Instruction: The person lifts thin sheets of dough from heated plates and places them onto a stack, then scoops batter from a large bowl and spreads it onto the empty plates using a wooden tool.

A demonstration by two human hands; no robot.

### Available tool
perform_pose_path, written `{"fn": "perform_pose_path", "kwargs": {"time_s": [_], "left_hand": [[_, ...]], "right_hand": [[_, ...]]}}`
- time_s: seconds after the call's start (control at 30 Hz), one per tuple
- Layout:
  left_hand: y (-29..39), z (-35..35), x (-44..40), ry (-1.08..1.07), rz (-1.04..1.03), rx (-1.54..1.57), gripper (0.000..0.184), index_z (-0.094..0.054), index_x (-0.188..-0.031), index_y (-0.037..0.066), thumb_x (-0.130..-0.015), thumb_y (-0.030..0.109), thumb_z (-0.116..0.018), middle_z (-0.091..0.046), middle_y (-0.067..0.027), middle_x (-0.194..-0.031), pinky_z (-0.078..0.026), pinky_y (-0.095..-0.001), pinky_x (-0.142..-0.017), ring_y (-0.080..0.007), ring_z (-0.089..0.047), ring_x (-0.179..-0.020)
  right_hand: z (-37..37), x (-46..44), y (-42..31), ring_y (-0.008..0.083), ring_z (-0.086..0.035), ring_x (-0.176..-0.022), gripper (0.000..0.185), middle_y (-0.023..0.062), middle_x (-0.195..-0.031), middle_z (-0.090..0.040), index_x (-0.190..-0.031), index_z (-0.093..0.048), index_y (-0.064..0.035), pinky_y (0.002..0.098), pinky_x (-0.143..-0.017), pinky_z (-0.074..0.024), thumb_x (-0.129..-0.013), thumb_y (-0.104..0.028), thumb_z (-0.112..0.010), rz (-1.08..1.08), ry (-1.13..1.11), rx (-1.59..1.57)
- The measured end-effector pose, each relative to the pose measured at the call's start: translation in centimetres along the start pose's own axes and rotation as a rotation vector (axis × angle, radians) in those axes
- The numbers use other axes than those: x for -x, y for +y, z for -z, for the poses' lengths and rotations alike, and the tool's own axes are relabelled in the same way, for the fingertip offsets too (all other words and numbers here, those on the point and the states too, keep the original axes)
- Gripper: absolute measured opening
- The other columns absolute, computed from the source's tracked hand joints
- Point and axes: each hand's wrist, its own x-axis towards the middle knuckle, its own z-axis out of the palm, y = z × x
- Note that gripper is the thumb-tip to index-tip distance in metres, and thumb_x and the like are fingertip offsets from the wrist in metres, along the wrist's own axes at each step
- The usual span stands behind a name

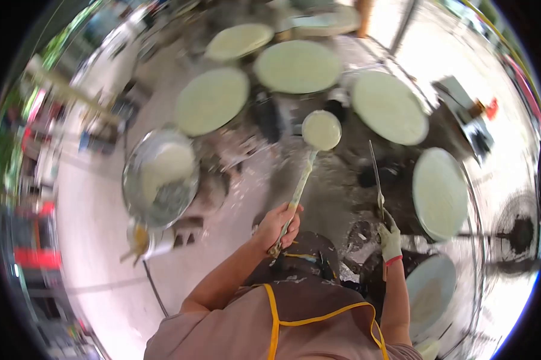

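Note:
My left hand (279, 227), bare, is wrapped round the handle of a long ladle (303, 183). Pale batter fills the ladle's round bowl, which points away from me above the dark floor. On my right hand (390, 237) is a white glove with a red cuff, and its fingers are closed round a long, thin, blade-like tool (376, 174) pointing forward. Beyond the ladle lies a round griddle (297, 67) coated in pale batter. Closest to my right hand is another coated griddle (440, 193).
A large metal basin (129, 180) with pale batter stands at left, a white bucket (160, 241) below it. More coated griddles (213, 101) curve round in front, and one (432, 291) at lower right looks greyer. A fan (517, 234) stands at far right.

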Motion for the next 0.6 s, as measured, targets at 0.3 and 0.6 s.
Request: {"fn": "perform_pose_path", "kwargs": {"time_s": [0.3,0.6], "left_hand": [[4.7,29.5,12.8,0.612,-0.175,0.312,0.006,-0.048,-0.092,0.006,-0.087,0.009,-0.049,-0.045,-0.0027,-0.066,-0.03,-0.0236,-0.035,-0.0097,-0.038,-0.041],[5.7,58.9,12.0,1.153,0.054,-0.523,0.014,-0.046,-0.085,0.002,-0.081,0.012,-0.053,-0.048,-0.009,-0.062,-0.04,-0.0345,-0.038,-0.0197,-0.05,-0.045]], "right_hand": [[-42.4,-3.9,0.1,0.0132,-0.059,-0.065,0.035,0.0077,-0.083,-0.063,-0.12,-0.05,-0.0019,0.026,-0.053,-0.0464,-0.087,-0.014,-0.054,-0.099,-0.575,0.385],[-75.1,-9.9,1.2,0.0353,-0.062,-0.09,0.03,0.0177,-0.099,-0.064,-0.103,-0.064,-0.012,0.0452,-0.076,-0.0487,-0.088,-0.027,-0.043,0.367,-0.712,1.763]]}}
